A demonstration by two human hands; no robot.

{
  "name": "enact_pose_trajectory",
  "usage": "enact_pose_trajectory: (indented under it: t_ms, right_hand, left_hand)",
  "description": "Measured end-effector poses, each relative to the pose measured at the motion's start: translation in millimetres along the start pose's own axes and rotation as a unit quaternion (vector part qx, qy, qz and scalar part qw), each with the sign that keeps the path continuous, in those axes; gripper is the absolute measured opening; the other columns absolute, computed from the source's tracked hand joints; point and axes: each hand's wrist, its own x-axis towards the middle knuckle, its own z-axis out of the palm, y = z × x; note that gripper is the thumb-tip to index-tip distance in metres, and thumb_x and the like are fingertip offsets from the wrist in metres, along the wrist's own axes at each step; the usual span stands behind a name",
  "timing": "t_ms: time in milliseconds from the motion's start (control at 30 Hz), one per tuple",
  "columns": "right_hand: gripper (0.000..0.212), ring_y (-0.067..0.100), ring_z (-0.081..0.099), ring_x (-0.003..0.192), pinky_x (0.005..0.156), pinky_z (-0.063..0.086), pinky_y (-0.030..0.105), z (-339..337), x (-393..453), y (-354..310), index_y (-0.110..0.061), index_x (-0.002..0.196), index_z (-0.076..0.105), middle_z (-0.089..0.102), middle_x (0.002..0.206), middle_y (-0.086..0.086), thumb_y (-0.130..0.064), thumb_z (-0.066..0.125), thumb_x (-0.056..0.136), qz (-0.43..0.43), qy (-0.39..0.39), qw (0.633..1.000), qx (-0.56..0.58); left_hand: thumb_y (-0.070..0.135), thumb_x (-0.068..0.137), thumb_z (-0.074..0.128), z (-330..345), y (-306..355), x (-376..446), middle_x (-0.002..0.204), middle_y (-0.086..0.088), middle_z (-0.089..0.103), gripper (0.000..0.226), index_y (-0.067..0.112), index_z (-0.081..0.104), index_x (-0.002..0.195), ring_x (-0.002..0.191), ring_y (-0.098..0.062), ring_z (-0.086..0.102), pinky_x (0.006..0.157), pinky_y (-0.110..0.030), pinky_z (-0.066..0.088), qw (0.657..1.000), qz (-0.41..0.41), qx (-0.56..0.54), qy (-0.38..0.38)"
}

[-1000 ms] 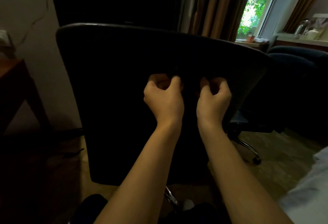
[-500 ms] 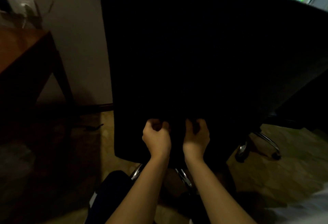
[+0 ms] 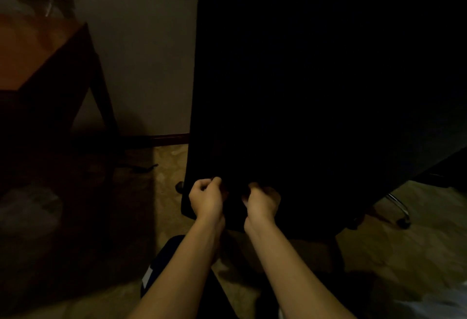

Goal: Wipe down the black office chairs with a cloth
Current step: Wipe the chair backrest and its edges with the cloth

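While the black office chair [image 3: 316,91] is filling the upper right of the view with its backrest toward the camera, the left hand [image 3: 206,198] and right hand [image 3: 262,202] are sitting side by side against its lower edge, fingers curled; whether they are gripping a cloth cannot be told, as the area is too dark. A wooden table [image 3: 38,48] is standing at left.

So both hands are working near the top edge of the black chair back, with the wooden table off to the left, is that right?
Not quite. The head view shows the left hand and right hand low down, near the bottom edge of the black chair back, not the top. The wooden table is indeed off to the left.
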Motion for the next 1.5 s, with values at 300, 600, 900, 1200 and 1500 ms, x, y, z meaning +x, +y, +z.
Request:
enact_pose_trajectory:
  t_ms: [300,600,900,1200,1500]
  right_hand:
    - [0.014,0.028,0.069,0.094,0.074,0.056,0.033,35,-51,-99,-0.002,0.107,0.064,0.070,0.103,0.016,-0.003,0.062,0.093,-0.106,-0.039,0.987,0.117]
    - [0.013,0.016,0.071,0.081,0.074,0.061,0.037,42,-100,-208,-0.010,0.099,0.067,0.071,0.091,0.004,-0.018,0.068,0.089,-0.304,-0.025,0.950,0.065]
    - [0.012,0.009,0.066,0.062,0.059,0.058,0.028,23,-102,-222,-0.021,0.079,0.061,0.067,0.076,-0.002,-0.021,0.066,0.090,-0.319,-0.012,0.948,-0.001]
    - [0.004,0.014,0.065,0.074,0.063,0.053,0.026,-22,-82,-241,-0.014,0.093,0.064,0.066,0.086,0.002,-0.018,0.062,0.093,-0.285,-0.048,0.957,-0.014]
    - [0.007,0.010,0.063,0.076,0.064,0.050,0.021,-47,-65,-249,-0.017,0.101,0.064,0.066,0.094,0.000,-0.016,0.059,0.096,-0.279,-0.064,0.958,0.009]
  left_hand:
    - [0.007,0.091,0.063,25,115,-58,0.102,-0.019,0.067,0.004,0.009,0.061,0.094,0.094,-0.029,0.067,0.080,-0.037,0.057,0.984,0.160,-0.033,-0.068]
    - [0.007,0.090,0.065,54,212,-126,0.102,-0.015,0.068,0.007,0.008,0.062,0.096,0.093,-0.024,0.070,0.080,-0.032,0.060,0.941,0.297,-0.050,-0.152]
    - [0.019,0.091,0.067,54,209,-137,0.097,-0.003,0.068,0.008,0.020,0.062,0.097,0.092,-0.019,0.070,0.084,-0.038,0.060,0.925,0.356,0.042,-0.128]
    - [0.029,0.091,0.068,44,214,-133,0.134,-0.002,0.038,0.056,0.016,0.043,0.140,0.098,-0.006,0.055,0.071,-0.005,0.047,0.875,0.464,0.111,-0.084]
    - [0.032,0.092,0.067,32,226,-119,0.126,0.001,0.052,0.025,0.026,0.058,0.115,0.111,-0.018,0.058,0.099,-0.049,0.051,0.885,0.432,0.110,-0.137]
